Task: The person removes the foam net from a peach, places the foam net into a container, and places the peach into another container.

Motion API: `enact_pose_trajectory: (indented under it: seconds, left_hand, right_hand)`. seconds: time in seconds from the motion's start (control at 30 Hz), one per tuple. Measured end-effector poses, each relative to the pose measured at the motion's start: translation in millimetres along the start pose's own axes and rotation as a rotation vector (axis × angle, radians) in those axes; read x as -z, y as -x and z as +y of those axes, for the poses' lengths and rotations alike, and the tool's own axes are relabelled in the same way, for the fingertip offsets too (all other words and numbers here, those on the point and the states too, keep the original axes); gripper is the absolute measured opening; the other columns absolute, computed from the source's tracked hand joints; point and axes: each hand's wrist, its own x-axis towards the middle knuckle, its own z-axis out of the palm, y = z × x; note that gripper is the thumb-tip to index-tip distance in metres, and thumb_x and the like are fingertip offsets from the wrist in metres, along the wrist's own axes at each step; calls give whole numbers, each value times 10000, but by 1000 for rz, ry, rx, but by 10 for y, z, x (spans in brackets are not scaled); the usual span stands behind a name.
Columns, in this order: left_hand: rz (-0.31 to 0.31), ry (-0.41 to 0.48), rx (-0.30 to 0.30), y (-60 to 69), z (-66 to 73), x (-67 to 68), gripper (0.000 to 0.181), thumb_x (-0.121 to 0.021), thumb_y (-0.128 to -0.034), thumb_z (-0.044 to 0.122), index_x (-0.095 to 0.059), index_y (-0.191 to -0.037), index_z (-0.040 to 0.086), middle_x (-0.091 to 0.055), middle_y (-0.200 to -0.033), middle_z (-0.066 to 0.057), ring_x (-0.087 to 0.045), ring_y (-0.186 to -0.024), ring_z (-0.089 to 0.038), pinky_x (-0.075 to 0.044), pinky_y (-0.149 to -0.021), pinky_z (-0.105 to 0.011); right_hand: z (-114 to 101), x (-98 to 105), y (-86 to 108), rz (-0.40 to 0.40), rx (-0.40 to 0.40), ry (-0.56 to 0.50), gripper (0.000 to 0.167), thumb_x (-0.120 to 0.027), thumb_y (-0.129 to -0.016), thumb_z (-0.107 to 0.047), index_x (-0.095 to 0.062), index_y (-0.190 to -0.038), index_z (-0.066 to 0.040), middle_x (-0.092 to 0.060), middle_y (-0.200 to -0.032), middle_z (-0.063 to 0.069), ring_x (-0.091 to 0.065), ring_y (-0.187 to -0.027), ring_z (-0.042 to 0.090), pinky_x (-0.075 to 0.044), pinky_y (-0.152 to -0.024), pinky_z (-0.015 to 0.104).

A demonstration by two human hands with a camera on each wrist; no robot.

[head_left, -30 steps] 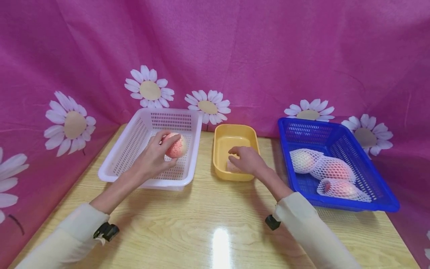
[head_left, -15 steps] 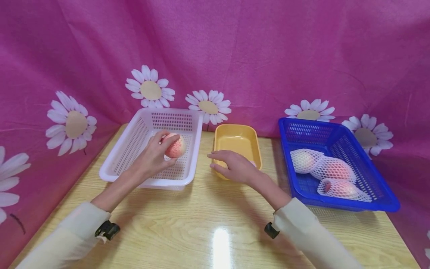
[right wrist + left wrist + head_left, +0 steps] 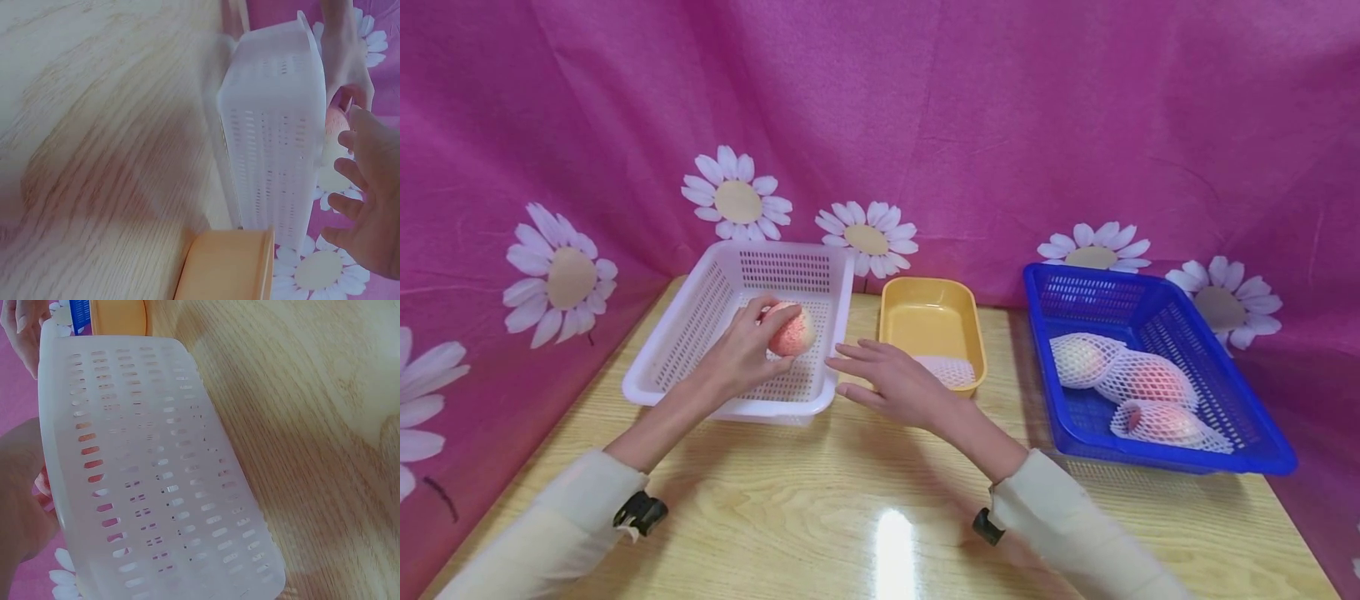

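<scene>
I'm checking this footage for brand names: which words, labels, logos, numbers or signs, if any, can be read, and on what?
None: no text can be read in any view.
The white basket, yellow tray, blue basket and peach show no lettering.
The pink cloth shows only flowers.
The black wrist gadgets are too small to tell.
</scene>
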Motion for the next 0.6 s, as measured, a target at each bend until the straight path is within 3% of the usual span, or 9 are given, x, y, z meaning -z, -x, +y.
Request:
enact_pose_trajectory:
  seconds: [0.47, 0.6]
  left_hand:
    - [-79, -41, 38, 2, -30, 1, 675, -853, -728, 78, -572, -1339, 19, -478, -1289, -303, -558, -1068, -464, -528, -869, -551]
    - [-87, -36, 44, 8, -38, -18, 672, -853, -727, 75, -575, -1335, 11, -490, -1273, -305, -565, -1057, -467, -537, -854, -546]
  right_hand:
    - [-89, -144, -100, -69, 61, 5, 461, -493, -1055, -374, -532, -1461, -161, -396, -1557, 54, -277, -1462, 306, -187, -1199, 387]
    - [-114, -188, -121, -69, 63, 43, 437, -446, -1068, -382, -552, -1448, -195, -407, -1554, 23, -240, -1479, 255, -174, -1201, 443]
